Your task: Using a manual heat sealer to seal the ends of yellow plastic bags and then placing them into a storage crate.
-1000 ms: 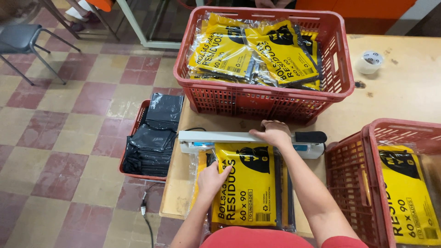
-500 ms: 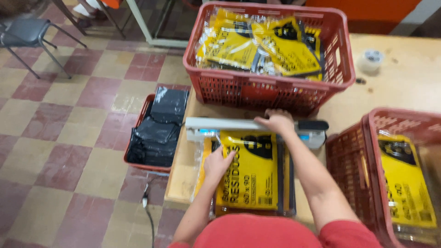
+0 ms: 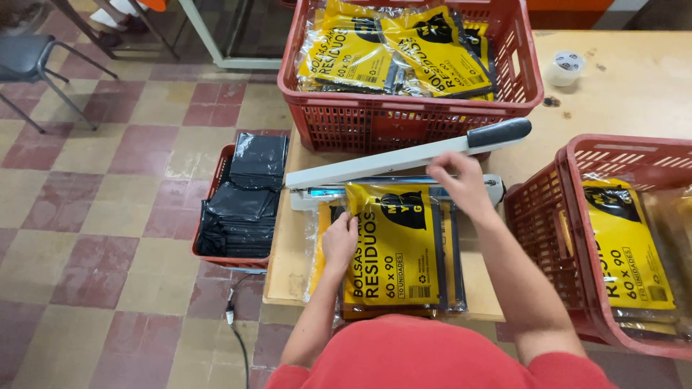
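The yellow bag packet (image 3: 393, 248) lies flat on the wooden table (image 3: 634, 86), its top edge at the heat sealer (image 3: 404, 176). The left hand (image 3: 340, 241) presses flat, fingers spread, on the packet's left edge. Beyond the packet, the right hand (image 3: 461, 184) rests loosely curled under the sealer's raised arm, gripping nothing clearly. Farther off stands a red crate (image 3: 411, 119) of similar packets.

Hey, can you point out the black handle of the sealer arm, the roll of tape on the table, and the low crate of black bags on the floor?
black handle (image 3: 499, 132), head view, middle of the grip.
roll of tape (image 3: 564, 68), head view, its top rim.
low crate (image 3: 220, 163), head view, its left red wall.
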